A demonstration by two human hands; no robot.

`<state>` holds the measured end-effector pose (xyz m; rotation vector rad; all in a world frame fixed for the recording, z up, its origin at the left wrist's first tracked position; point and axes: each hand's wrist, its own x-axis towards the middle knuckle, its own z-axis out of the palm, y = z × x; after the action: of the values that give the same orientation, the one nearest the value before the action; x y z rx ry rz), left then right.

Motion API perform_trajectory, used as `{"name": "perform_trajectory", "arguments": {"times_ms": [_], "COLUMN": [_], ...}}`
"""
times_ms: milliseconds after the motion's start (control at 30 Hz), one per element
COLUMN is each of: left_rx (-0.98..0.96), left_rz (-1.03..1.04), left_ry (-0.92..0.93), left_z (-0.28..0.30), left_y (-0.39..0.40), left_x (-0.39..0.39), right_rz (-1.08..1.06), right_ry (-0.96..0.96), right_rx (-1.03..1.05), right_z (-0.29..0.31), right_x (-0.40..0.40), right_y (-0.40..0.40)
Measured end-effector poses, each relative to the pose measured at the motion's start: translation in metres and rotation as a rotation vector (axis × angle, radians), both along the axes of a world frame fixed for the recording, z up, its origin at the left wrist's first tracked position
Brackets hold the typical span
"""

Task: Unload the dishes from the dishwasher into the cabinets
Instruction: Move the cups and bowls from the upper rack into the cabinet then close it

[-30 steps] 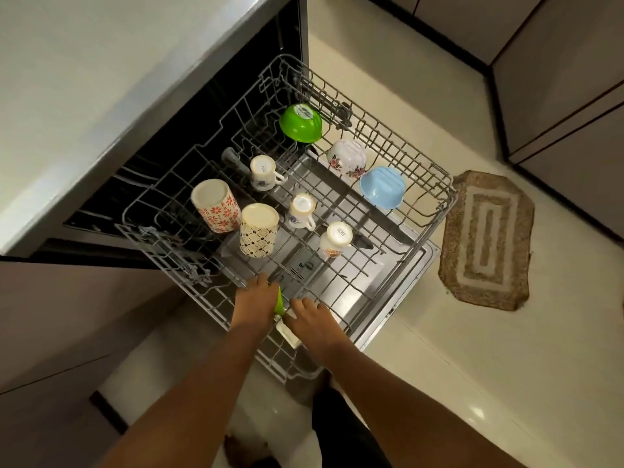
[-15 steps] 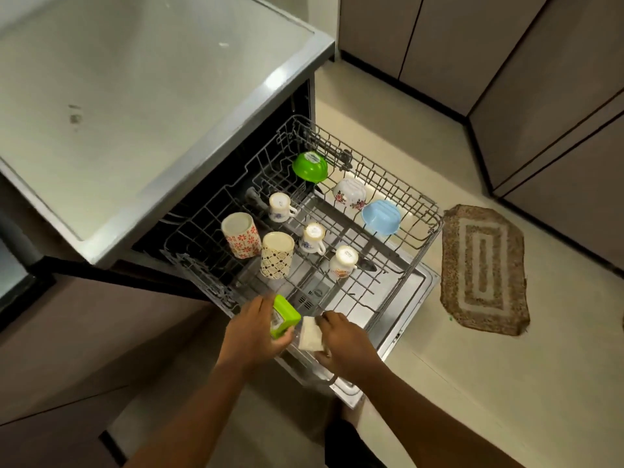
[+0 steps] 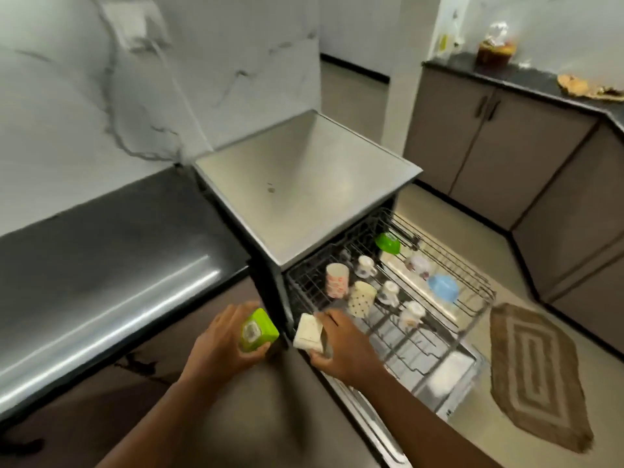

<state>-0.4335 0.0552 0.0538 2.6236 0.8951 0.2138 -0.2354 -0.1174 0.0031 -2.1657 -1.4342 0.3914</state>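
Observation:
My left hand [image 3: 221, 346] grips a green square container [image 3: 258, 330], held in front of the dark counter's edge. My right hand [image 3: 341, 346] grips a white square container [image 3: 308, 332] beside the dishwasher's left front corner. The pulled-out wire rack [image 3: 472, 300] holds a red-patterned cup [image 3: 337, 280], a dotted cup [image 3: 361, 298], three small white cups [image 3: 365, 266], a green bowl [image 3: 387, 242], a floral bowl [image 3: 418, 264] and a blue bowl [image 3: 443, 287], all upside down.
The dishwasher's steel top [image 3: 304, 187] stands right of a dark countertop [image 3: 101, 251]. Brown lower cabinets [image 3: 489, 153] line the far right under a black counter with food items. A brown mat [image 3: 537, 373] lies on the floor right of the open dishwasher door [image 3: 452, 369].
Both hands lifted the green and white containers out of the rack and carried them left toward the counter. The view swung up and left, revealing the wall and countertop.

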Motion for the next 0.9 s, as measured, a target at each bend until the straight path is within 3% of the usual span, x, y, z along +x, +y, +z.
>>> {"name": "perform_trajectory", "arguments": {"times_ms": [300, 467, 767, 900], "left_rx": [0.263, 0.311, 0.497, 0.569], "left_rz": [0.227, 0.322, 0.355, 0.334], "left_ry": [-0.112, -0.21, -0.414, -0.381], "left_z": [0.149, 0.212, 0.337, 0.404], "left_y": [0.075, 0.114, 0.206, 0.25], "left_x": [-0.172, -0.228, -0.237, -0.217], "right_rz": [0.223, 0.344, 0.39, 0.423], "right_ry": [-0.068, -0.124, -0.178, -0.191], "right_rx": [0.221, 0.333, 0.629, 0.7], "right_z": [0.148, 0.215, 0.353, 0.415], "right_x": [-0.138, -0.178, -0.169, -0.151], "right_y": [0.129, 0.185, 0.3, 0.365]}}
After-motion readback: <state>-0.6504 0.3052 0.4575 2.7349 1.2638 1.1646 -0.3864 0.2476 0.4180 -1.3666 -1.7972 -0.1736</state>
